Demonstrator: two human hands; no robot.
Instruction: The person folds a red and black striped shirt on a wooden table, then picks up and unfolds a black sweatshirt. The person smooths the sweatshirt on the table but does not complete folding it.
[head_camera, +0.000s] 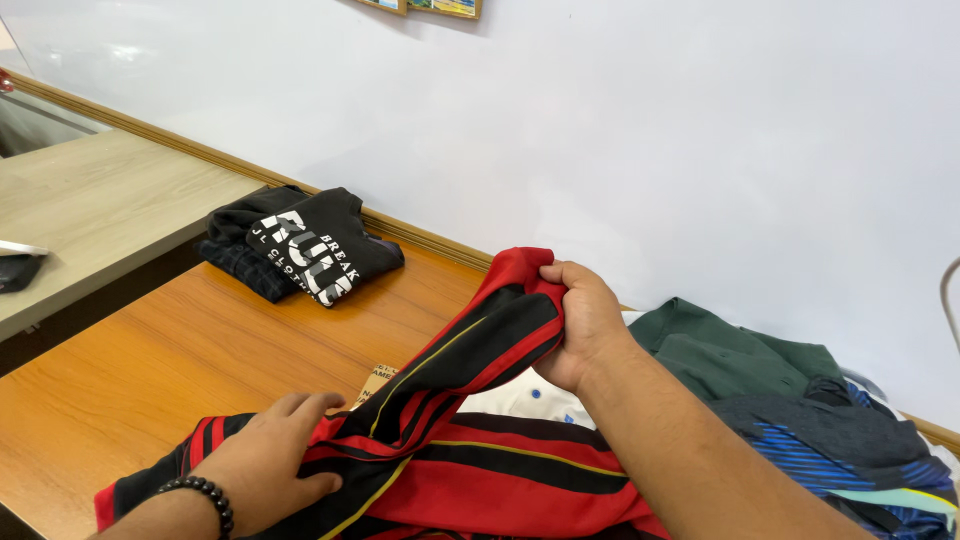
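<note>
on the orange table (180, 360), the right hand (580, 325) has its fingers curled tight round a bunched fold of a red and black striped shirt (470, 450), lifting that part clear of the wood. the left hand (265, 455) lies flat on the same shirt lower down, fingers spread and pressing the cloth to the table, gripping nothing; a black bead bracelet (205, 495) sits on its wrist. a small tan tag (375, 383) shows just beside the raised fold. to the right, touching the shirt, lies a heap with a green shirt (730, 350) and a dark blue-patterned one (840, 445). well apart by the white wall (650, 130) rests a folded black shirt (310, 240) with white print, atop other dark clothes.
</note>
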